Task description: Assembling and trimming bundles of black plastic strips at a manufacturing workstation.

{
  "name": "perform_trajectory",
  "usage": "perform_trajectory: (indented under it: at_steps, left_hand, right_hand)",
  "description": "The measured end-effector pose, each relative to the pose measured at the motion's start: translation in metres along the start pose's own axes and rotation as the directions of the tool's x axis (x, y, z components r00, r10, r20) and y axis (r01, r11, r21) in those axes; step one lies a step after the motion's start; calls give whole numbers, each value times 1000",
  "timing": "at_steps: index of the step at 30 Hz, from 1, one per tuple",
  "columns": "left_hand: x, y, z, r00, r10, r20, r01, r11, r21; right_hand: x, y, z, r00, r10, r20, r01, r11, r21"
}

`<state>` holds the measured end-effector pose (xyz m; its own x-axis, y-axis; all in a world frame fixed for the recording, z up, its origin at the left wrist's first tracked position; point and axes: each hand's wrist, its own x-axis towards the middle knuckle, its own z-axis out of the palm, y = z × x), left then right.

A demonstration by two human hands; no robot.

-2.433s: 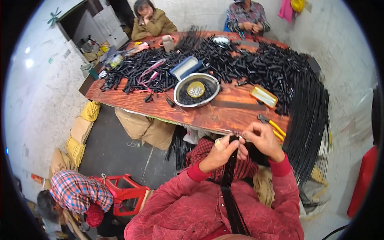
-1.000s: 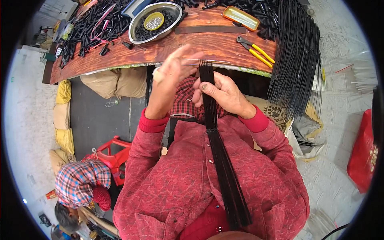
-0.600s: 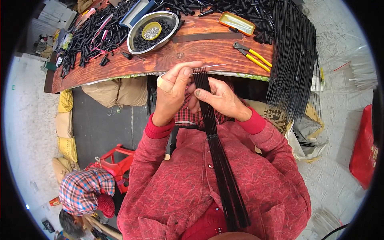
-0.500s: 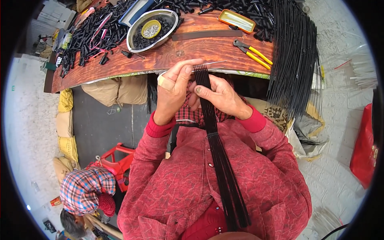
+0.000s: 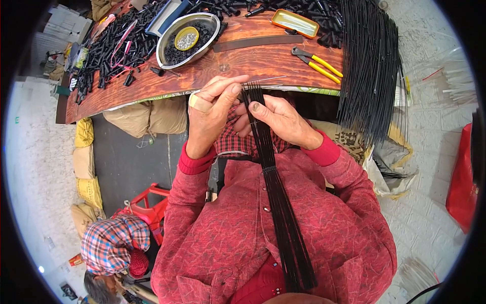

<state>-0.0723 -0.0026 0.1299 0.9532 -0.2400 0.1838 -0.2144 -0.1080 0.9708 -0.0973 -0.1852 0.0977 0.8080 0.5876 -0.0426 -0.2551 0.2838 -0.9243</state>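
A long bundle of thin black rods [image 5: 276, 187] runs from my lap up to the table's near edge, bound by a band partway along. My right hand [image 5: 281, 119] grips the bundle just below its upper tips. My left hand [image 5: 212, 109], with a bandage on one finger, pinches a thin rod at the top of the bundle between thumb and forefinger. Both sleeves are red.
A brown wooden table [image 5: 253, 61] holds a metal bowl [image 5: 188, 33] of small black parts, yellow-handled pliers [image 5: 316, 62], an orange tin [image 5: 295, 22], a dark flat strip and heaps of black pieces. Many black rods [image 5: 369, 71] hang off its right end. A red stool [image 5: 149, 207] and sacks are at left.
The view has tilted down from the table and people across it toward my lap. My hands keep holding the bundle, the left fingers shifting at its tips.
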Motion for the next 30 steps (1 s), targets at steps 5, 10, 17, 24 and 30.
perform_trajectory:
  at_steps: [5,10,17,24,30]
  left_hand:
    - [4,-6,-2,1000,20,-6,-20,999,38]
    - [8,-7,-5,998,62,-7,-61,994,90]
    - [8,1,-4,998,64,-12,-61,977,205]
    - [9,7,-4,997,72,7,-72,979,190]
    - [12,6,-5,997,81,3,-80,973,218]
  right_hand:
    - [-1,-2,1,998,1,-70,-4,999,-33]
    - [2,-4,-2,995,-30,-90,22,996,-90]
    - [2,-6,-1,989,-1,-149,-22,988,-150]
    - [4,-8,1,991,-8,-131,-4,996,-95]
    - [10,-8,3,988,-31,-152,14,993,-115]
